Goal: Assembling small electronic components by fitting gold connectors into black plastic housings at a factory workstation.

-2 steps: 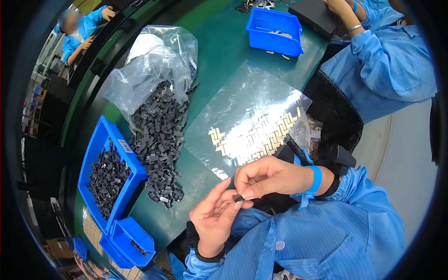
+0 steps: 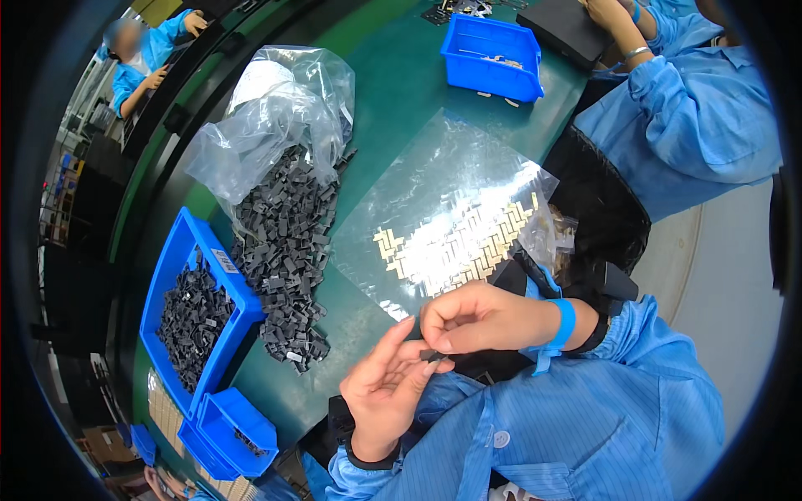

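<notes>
Both hands at the near edge of the green tabletop [image 2: 401, 79], low in the view; left hand [image 2: 386, 386] turned palm up, its thumb and fingertips gripping a small black plastic part [image 2: 431, 356], forefinger stretched clear of it; right hand [image 2: 489, 319] comes in from the right, thumb and forefinger pinched on the same part, a blue wrist strap [image 2: 567, 324] round its wrist; part therefore sits between the two hands, largely covered by fingertips, finer shape not readable; just beyond the hands, a flat clear plastic sheet [image 2: 443, 146] lies askew, bearing gold-coloured metal pieces [image 2: 389, 245] in slanting rows, the middle ones washed out by glare; whether the sheet is a bag cannot be told; left of it, a long heap of black plastic blocks [image 2: 288, 250], its far end meeting a crumpled clear plastic bag [image 2: 326, 92]; beside the heap, a large blue bin [image 2: 243, 294] with a white label [image 2: 225, 261] on its rim, holding many small dark parts [image 2: 194, 326]; near its lower end, a smaller blue bin [image 2: 259, 426] with a few dark bits in it; at the far side, another blue bin [image 2: 493, 77] with some pale pieces, a flat black box [image 2: 561, 33] just right of it; a co-worker in a blue smock [image 2: 702, 121] at upper right, hands by that box.
</notes>
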{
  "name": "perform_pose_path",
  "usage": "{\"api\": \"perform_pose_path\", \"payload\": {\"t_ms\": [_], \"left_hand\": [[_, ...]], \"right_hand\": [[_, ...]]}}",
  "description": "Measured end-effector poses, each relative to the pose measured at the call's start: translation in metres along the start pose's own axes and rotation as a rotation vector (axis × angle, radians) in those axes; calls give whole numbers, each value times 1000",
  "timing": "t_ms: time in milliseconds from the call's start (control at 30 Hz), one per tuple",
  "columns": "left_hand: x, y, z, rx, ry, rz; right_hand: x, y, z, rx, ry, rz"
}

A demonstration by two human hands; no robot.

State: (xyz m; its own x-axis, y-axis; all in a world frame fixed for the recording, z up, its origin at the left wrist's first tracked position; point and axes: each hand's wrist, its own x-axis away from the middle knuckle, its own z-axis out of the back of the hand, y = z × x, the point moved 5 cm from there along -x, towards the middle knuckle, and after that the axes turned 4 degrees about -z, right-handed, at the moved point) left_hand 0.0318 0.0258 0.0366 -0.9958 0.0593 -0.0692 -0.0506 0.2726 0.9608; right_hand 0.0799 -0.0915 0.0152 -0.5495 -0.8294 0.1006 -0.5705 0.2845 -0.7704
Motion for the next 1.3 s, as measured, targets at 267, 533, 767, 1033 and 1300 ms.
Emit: {"api": "perform_pose_path", "payload": {"t_ms": [267, 533, 767, 1033, 1300], "left_hand": [[-5, 17, -1, -480, -58, -113], [-2, 9, 0, -465, -3, -95], [0, 11, -4, -279, -9, -135], [3, 13, -1, -279, 4, -213], [5, -9, -3, 439, 23, 102]], "right_hand": [[-3, -11, -4, 473, 105, 166], [-5, -13, -2, 652, 115, 117], [-5, -14, -9, 222, -56, -86], [-4, -10, -4, 41, -140, -46], [-4, -9, -9, 68, -27, 59]]}}
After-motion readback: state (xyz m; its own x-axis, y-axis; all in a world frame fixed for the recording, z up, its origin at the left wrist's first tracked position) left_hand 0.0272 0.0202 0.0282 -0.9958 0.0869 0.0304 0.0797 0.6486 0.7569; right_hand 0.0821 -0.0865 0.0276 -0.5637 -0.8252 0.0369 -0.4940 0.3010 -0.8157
